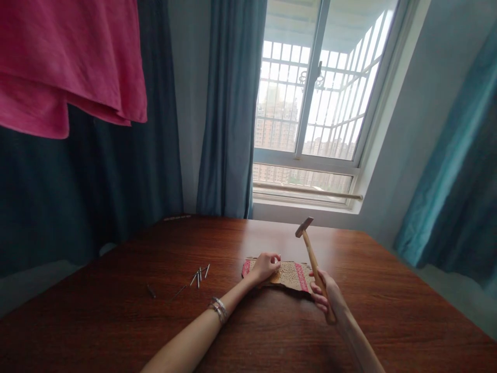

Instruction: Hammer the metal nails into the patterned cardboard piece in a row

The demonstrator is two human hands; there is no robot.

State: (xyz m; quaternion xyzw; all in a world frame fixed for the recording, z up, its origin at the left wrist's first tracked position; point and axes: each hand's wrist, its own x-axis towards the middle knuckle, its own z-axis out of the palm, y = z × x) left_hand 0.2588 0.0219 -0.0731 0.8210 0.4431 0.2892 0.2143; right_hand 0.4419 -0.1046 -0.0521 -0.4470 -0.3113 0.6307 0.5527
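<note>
My right hand [328,290] grips the wooden handle of a hammer [310,250], its metal head raised above the table to the far left of my fingers. My left hand [267,265] rests on a piece of cardboard [287,274] with pink printed bands and many small holes. Its thumb and forefinger are pinched together on a nail, of which only a small tip shows; the rest is hidden by the fingers. Several loose nails [199,276] lie on the table left of the cardboard.
The brown wooden table [233,331] reaches to the wall below a barred window [306,103]. Another small dark piece [151,291] lies farther left. Blue curtains [231,114] hang behind, and a pink cloth [77,62] hangs at upper left.
</note>
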